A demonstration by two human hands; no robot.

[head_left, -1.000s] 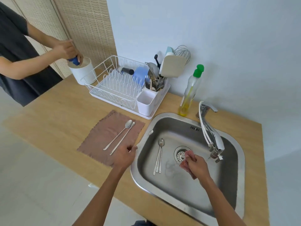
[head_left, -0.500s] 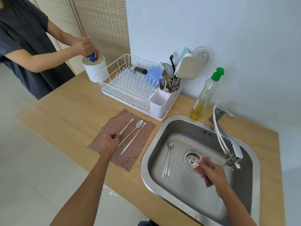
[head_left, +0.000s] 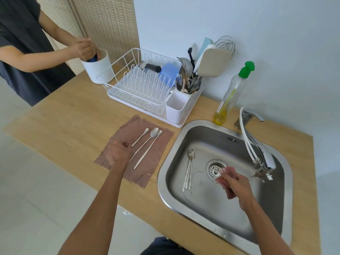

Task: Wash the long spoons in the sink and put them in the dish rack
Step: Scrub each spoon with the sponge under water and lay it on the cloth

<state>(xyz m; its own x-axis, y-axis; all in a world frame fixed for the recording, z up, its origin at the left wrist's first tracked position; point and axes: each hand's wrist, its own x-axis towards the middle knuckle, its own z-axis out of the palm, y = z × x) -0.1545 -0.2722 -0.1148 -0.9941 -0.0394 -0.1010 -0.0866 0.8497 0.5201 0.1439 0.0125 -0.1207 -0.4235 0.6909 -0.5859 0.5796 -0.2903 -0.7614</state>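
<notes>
The left hand lies over the brown cloth on the desk, fingers loosely curled at the handle end of a short spoon; whether it pinches it, I cannot tell. Two long spoons lie just beside it on the cloth. The dish rack stands behind. In the sink, a bundle of spoons lies left of the drain. The right hand grips a pink scrubber over the drain. The task looks to be early: washing is barely begun, and racking is all still to do.
</notes>
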